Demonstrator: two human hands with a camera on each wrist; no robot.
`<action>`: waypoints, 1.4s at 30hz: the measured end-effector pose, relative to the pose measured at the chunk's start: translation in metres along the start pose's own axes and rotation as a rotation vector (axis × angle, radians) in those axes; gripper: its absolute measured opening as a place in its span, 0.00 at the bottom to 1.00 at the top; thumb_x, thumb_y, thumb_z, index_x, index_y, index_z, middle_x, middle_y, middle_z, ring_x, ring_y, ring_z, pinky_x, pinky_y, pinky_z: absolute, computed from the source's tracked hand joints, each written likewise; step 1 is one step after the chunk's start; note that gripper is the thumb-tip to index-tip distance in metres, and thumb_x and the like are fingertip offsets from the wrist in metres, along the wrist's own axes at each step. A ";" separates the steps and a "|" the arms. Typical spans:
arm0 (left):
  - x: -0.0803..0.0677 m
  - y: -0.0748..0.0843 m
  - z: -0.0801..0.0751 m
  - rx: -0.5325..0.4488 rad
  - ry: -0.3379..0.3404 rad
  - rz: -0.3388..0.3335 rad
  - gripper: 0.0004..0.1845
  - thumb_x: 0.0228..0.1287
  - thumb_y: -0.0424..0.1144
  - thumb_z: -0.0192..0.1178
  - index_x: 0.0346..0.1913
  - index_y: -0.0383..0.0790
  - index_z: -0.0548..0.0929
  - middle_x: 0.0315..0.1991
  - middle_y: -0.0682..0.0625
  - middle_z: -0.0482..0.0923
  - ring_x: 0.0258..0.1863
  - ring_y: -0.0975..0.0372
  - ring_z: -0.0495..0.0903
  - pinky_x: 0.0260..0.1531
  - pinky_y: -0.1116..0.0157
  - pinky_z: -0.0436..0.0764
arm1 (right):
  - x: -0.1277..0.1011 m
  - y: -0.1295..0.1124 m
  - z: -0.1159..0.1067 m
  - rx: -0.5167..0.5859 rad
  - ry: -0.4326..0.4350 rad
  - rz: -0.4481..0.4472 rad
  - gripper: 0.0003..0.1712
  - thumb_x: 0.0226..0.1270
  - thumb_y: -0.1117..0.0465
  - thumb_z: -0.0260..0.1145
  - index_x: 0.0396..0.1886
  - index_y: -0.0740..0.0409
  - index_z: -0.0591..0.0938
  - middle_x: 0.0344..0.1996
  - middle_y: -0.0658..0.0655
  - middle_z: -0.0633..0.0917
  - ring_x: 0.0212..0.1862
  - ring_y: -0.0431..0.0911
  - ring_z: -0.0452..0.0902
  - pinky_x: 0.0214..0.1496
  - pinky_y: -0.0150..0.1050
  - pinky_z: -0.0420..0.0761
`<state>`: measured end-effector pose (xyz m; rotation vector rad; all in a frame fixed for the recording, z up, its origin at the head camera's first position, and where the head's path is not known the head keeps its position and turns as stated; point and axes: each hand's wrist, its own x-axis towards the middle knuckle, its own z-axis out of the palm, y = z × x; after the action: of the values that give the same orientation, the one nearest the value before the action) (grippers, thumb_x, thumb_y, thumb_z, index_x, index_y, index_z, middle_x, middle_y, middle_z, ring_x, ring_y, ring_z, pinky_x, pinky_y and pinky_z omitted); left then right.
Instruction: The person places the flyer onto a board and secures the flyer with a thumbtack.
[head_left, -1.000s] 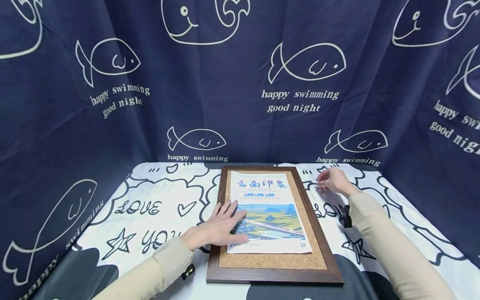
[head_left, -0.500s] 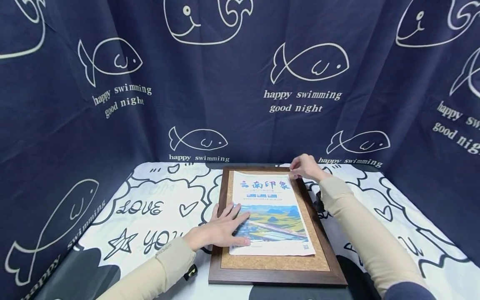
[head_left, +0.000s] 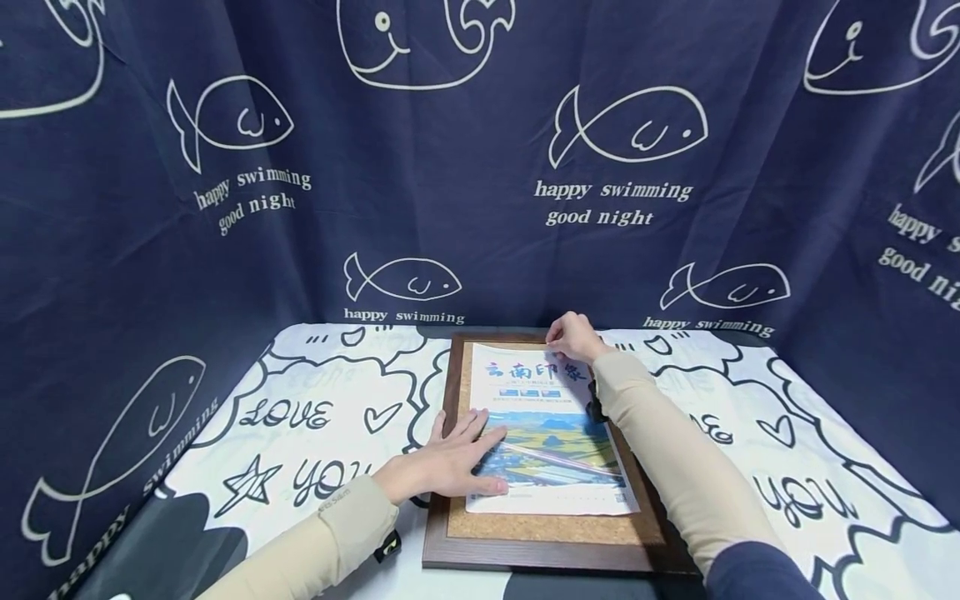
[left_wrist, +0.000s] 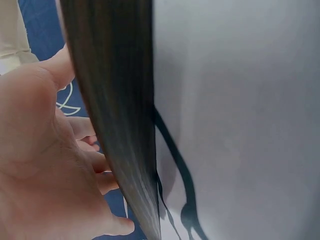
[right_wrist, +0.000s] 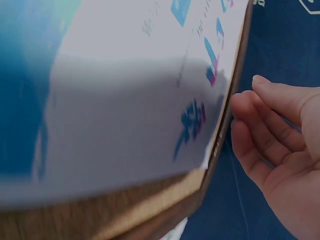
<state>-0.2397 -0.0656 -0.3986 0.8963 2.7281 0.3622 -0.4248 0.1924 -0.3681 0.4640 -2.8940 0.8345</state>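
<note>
Fingers of your left hand point(head_left: 442, 462) lie flat on the colourful printed paper poster point(head_left: 551, 442), already on the wood-framed cork board point(head_left: 551, 525); your right hand point(head_left: 573, 337) pinches something unseen at its unfastened top edge.

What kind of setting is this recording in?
Probably a makeshift tabletop booth, not a real workshop: a fish-print curtain encloses a table under a doodle-print cloth, where a framed cork board lies flat.

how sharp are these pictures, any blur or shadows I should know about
Head view: evenly lit and sharp, the poster and cork board read clearly, though the backdrop bows toward the edges. Left wrist view: very close and soft, the dark frame edge smeared beside the left hand. Right wrist view: poster print blurred, a grey shadow across the paper, right hand fairly clear.
</note>
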 end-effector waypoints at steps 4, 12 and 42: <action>0.000 -0.001 0.000 0.002 0.001 -0.005 0.46 0.62 0.71 0.50 0.77 0.53 0.52 0.79 0.43 0.41 0.79 0.51 0.40 0.70 0.36 0.35 | 0.004 -0.001 0.010 -0.008 0.009 -0.010 0.02 0.58 0.69 0.69 0.28 0.66 0.86 0.22 0.64 0.87 0.24 0.54 0.85 0.24 0.28 0.74; 0.000 0.000 -0.001 0.004 -0.008 -0.007 0.46 0.62 0.71 0.49 0.77 0.54 0.51 0.79 0.44 0.40 0.79 0.52 0.39 0.70 0.36 0.34 | 0.004 -0.001 0.020 -0.013 0.009 -0.008 0.04 0.57 0.67 0.70 0.24 0.58 0.87 0.23 0.55 0.86 0.27 0.47 0.77 0.32 0.38 0.76; -0.002 -0.004 -0.002 0.028 0.003 0.011 0.46 0.62 0.71 0.48 0.77 0.53 0.50 0.79 0.44 0.39 0.79 0.52 0.38 0.71 0.37 0.34 | 0.009 -0.008 0.033 -0.086 0.015 -0.009 0.02 0.57 0.70 0.69 0.29 0.63 0.87 0.29 0.59 0.87 0.32 0.49 0.79 0.38 0.41 0.79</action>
<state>-0.2409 -0.0709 -0.3973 0.9187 2.7389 0.3281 -0.4312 0.1664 -0.3903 0.4598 -2.8980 0.7055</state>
